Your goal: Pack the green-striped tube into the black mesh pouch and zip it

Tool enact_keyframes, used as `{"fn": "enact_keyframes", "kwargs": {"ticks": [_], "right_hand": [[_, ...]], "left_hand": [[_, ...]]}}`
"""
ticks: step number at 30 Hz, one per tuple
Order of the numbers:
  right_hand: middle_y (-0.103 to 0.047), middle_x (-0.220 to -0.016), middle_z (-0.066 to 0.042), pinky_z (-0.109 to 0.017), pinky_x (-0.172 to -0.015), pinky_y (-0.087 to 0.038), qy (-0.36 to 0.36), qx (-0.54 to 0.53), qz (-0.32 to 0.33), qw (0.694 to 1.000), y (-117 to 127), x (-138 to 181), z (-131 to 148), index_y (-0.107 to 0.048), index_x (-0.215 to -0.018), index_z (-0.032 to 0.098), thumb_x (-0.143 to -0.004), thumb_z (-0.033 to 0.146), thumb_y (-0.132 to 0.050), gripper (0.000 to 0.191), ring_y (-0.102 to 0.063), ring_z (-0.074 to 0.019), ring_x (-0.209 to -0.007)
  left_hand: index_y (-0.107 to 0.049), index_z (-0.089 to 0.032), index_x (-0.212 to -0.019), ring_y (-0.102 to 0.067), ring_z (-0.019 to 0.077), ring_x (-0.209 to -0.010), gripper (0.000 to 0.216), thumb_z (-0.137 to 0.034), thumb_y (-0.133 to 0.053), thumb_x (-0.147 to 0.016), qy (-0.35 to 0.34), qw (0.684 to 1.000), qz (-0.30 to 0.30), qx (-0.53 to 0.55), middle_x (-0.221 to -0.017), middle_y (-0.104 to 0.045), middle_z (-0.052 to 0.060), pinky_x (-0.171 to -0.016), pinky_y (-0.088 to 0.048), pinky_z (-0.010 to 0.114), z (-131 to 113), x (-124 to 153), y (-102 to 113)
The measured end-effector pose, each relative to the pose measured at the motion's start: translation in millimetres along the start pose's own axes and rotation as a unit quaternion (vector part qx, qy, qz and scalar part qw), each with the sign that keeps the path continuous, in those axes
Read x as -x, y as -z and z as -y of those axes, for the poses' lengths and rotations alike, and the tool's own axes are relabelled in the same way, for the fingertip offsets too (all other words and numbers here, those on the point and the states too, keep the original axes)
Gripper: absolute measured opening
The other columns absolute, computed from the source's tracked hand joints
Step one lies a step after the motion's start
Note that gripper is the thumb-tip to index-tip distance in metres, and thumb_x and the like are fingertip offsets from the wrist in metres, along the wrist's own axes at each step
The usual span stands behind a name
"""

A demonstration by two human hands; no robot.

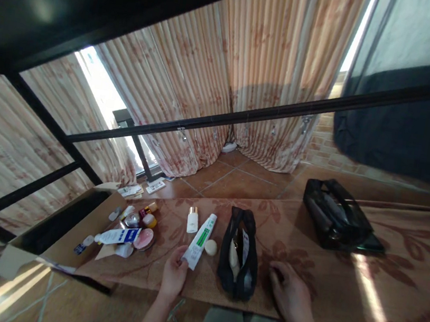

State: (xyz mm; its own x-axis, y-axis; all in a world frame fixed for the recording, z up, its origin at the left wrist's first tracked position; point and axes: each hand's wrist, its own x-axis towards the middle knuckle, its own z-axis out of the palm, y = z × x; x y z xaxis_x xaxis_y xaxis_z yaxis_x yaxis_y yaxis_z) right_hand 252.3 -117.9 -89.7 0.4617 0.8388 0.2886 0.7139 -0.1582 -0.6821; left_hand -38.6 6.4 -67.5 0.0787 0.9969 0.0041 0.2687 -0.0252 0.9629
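Note:
My left hand (174, 274) has its fingers closed on the flat lower end of a white tube with green print (200, 240), which lies slanting on the cloth with its cap away from me. A small round cream-coloured item (211, 247) lies right of the tube. Behind it stands a white bottle with a gold cap (193, 220). In front of me is an unzipped black pouch (236, 278), with a pale item and other things partly visible inside. To the pouch's right, my right hand (291, 294) rests on the cloth, fingers loosely curled and apart from the thumb, nothing visible in them.
At left, several jars, a pink round container (143, 239) and a blue-white tube (118, 236) lie beside an open cardboard box (82, 222). A second black bag (337, 215) sits at right on the patterned cloth (415, 274). A dark metal bar (221, 119) crosses beyond.

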Motion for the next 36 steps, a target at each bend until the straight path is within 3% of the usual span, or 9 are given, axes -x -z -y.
{"fn": "enact_keyframes", "kwargs": {"ticks": [6, 15, 22, 25, 28, 32, 36], "right_hand": [[-0.065, -0.094, -0.005, -0.033, -0.074, -0.047, 0.003, -0.016, 0.007, 1.000, 3, -1, 0, -0.063, -0.094, 0.022, -0.086, 0.034, -0.040, 0.027, -0.063, -0.0201, -0.082], [-0.065, -0.093, -0.004, -0.031, -0.071, -0.046, 0.002, -0.015, 0.011, 1.000, 6, -1, 2, -0.063, -0.093, 0.022, -0.085, 0.033, -0.041, 0.025, -0.062, -0.0191, -0.080], [-0.065, -0.095, -0.004, -0.031, -0.071, -0.046, -0.002, 0.001, 0.020, 1.000, 7, -1, 2, -0.063, -0.094, 0.022, -0.086, 0.034, -0.041, 0.026, -0.062, -0.0187, -0.080], [-0.065, -0.096, -0.004, -0.031, -0.071, -0.046, -0.001, 0.009, 0.023, 1.000, 6, -1, 1, -0.063, -0.093, 0.021, -0.087, 0.034, -0.042, 0.026, -0.062, -0.0188, -0.080], [-0.065, -0.097, -0.004, -0.031, -0.073, -0.046, -0.006, 0.015, 0.024, 1.000, 5, -1, 1, -0.063, -0.094, 0.021, -0.086, 0.034, -0.043, 0.025, -0.062, -0.0191, -0.083], [-0.065, -0.098, -0.004, -0.030, -0.073, -0.046, -0.014, 0.016, 0.020, 1.000, 7, 0, 4, -0.063, -0.093, 0.021, -0.086, 0.033, -0.044, 0.023, -0.062, -0.0188, -0.084], [-0.065, -0.096, -0.004, -0.030, -0.072, -0.046, -0.010, 0.014, 0.014, 1.000, 8, 0, 6, -0.064, -0.092, 0.022, -0.085, 0.033, -0.045, 0.022, -0.062, -0.0182, -0.082]], "left_hand": [[-0.059, -0.013, -0.105, -0.065, 0.0155, -0.078, 0.041, -0.015, -0.051, -0.065, 0.002, 1.000, -0.011, 0.011, -0.099, -0.069, 0.009, -0.068, -0.051, 0.025, 3, -3, -1], [-0.061, -0.013, -0.104, -0.063, 0.0151, -0.071, 0.036, -0.020, -0.055, -0.069, -0.012, 0.999, -0.037, -0.037, -0.085, -0.069, 0.006, -0.064, -0.050, 0.026, 6, -3, -2], [-0.063, -0.014, -0.102, -0.063, 0.0165, -0.080, 0.031, -0.019, -0.050, -0.075, -0.018, 0.994, -0.056, -0.091, -0.093, -0.068, 0.007, -0.071, -0.049, 0.027, 4, 0, -3], [-0.061, -0.014, -0.108, -0.062, 0.0178, -0.083, 0.034, -0.026, -0.052, -0.078, -0.008, 0.992, -0.037, -0.122, -0.097, -0.067, 0.008, -0.077, -0.049, 0.030, 0, 6, -7], [-0.057, -0.015, -0.114, -0.061, 0.0200, -0.090, 0.046, -0.035, -0.063, -0.073, -0.025, 0.981, -0.024, -0.190, -0.104, -0.064, 0.008, -0.083, -0.047, 0.034, -6, 12, -13], [-0.051, -0.019, -0.120, -0.053, 0.0228, -0.109, 0.061, -0.031, -0.073, -0.064, -0.085, 0.951, -0.018, -0.298, -0.116, -0.055, 0.008, -0.094, -0.042, 0.036, -16, 15, -22], [-0.049, -0.018, -0.118, -0.053, 0.0224, -0.108, 0.052, -0.030, -0.067, -0.071, -0.073, 0.927, -0.005, -0.367, -0.118, -0.051, 0.011, -0.091, -0.044, 0.034, -24, 13, -32]]}}
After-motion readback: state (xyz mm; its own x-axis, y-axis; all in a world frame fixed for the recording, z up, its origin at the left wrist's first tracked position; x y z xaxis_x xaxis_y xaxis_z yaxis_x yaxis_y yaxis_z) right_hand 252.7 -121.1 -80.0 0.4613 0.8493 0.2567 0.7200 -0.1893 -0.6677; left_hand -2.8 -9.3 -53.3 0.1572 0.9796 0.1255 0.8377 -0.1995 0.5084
